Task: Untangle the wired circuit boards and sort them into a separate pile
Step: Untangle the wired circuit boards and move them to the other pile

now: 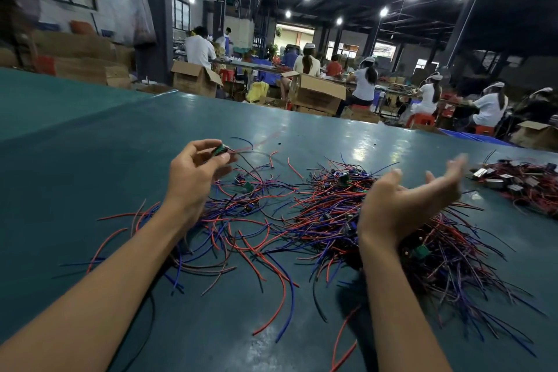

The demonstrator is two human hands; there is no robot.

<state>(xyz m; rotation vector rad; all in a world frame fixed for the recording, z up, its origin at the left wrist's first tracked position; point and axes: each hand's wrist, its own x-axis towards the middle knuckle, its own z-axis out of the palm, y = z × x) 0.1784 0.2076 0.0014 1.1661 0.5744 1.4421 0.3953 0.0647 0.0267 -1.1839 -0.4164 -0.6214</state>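
here the left hand (pixel 196 172) pinches a circuit board (pixel 219 150), wires trailing right.

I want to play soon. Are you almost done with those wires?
Not nearly. Done: a small sorted pile at far right. In hand: the left hand pinches one green circuit board; the right hand is open. Left: the big red-and-blue tangle in the middle.

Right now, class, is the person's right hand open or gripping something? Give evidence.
Open: the right hand faces palm up over the tangled red and blue wire heap, fingers extended, holding nothing.
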